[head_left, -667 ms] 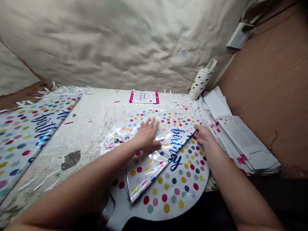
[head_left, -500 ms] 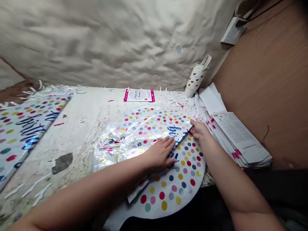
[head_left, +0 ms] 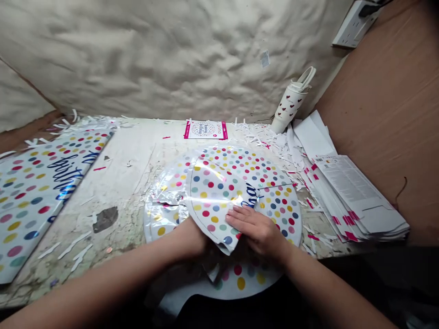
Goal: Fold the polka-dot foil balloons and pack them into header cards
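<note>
A flat foil balloon (head_left: 219, 183) with multicoloured dots and blue lettering lies folded over in front of me, on top of further dotted foil balloons (head_left: 279, 201). Its flap has a curved lower edge that stands slightly raised. My right hand (head_left: 262, 230) grips the flap near its right-hand fold, fingers together on top and the thumb mostly hidden. Under the flap's lower left edge goes my left hand (head_left: 197, 237), so its fingers cannot be seen.
More dotted foil (head_left: 44, 187) lies at the left. A printed card (head_left: 206, 130) is at the back, beside paper scraps and a cup with hearts (head_left: 290, 107). Stacked printed sheets (head_left: 356, 192) stand at the right, below a power socket (head_left: 351, 27) on the wall.
My right hand has brought the pinched corner leftward and toward me, so the foil now folds over. My left hand has gone from lying flat on top to under the flap.
</note>
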### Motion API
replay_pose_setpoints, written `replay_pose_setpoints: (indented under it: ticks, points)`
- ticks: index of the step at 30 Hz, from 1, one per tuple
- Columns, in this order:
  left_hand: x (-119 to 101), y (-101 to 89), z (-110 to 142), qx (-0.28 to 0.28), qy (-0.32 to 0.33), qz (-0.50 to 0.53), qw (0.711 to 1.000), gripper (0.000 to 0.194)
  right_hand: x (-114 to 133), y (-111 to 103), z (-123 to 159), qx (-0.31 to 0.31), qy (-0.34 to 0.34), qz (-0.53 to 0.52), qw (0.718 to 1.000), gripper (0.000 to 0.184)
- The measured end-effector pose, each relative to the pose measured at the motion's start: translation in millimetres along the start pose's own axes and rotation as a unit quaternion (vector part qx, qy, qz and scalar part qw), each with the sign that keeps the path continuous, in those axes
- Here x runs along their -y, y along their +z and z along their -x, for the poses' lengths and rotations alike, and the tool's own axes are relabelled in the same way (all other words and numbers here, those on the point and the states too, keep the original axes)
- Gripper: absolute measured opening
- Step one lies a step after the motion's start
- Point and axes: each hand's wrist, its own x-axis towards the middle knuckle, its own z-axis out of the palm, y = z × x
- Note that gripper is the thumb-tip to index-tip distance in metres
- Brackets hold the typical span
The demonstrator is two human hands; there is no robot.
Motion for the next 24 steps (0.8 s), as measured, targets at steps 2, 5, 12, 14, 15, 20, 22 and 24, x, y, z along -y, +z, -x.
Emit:
replay_pose_setpoints:
  ticks: [2,5,12,14,15,20,22,24]
  points:
    - [11,-20.0,25,0.079,0.111,-0.049,0.989,0.034,-2,7,4,0.046,0.001,-0.006,0.999,0.042]
    - [21,-35.8,57,0.11,0.219,-0.135,0.96,0.036,-4,10,5,0.136,0.023,-0.036,0.99,0.045]
    - [9,-30.9,70,0.005,0.257,-0.147,0.955,0.024,2,3,6,0.158,0.043,-0.115,0.98,0.043]
    - [6,-27.9,65,0.023,0.26,-0.145,0.954,0.023,6,5,10,0.16,0.038,-0.129,0.978,0.044]
    - [6,-26.7,64,0.019,0.255,-0.145,0.956,0.022,9,7,13,0.166,0.037,-0.132,0.976,0.045]
    - [2,-19.7,66,0.044,0.279,-0.13,0.95,0.043,15,14,18,0.189,0.063,-0.134,0.971,0.045]
    - [-3,-16.1,65,0.063,0.286,-0.125,0.948,0.038,16,11,16,0.187,0.067,-0.147,0.969,0.042]
    - [-7,-13.5,62,0.074,0.287,-0.116,0.948,0.033,16,7,12,0.189,0.065,-0.168,0.965,0.042]
